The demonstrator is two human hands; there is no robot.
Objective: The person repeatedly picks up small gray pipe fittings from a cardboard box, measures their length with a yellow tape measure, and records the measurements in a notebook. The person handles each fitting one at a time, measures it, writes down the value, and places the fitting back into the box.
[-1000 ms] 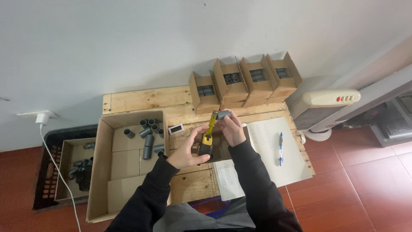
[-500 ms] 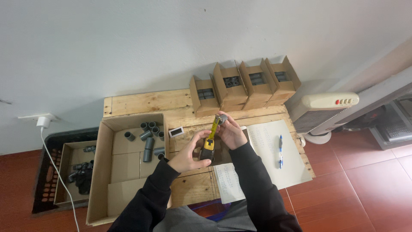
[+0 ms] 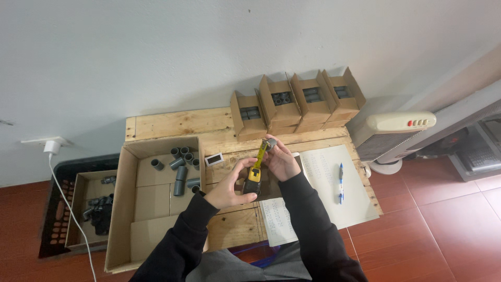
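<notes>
Tape measure against a pipe fitting
Left hand (image 3: 228, 184) grips the yellow tape measure (image 3: 254, 177) — right hand (image 3: 281, 159) pinches a grey pipe fitting (image 3: 271, 143) above the tabletop (image 3: 177, 122).

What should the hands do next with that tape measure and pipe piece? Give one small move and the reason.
Probably hold the pipe piece steady and read the tape. The left hand holds the yellow tape measure, its tape drawn out up to the grey piece in the right hand, so the measurement looks set.
</notes>
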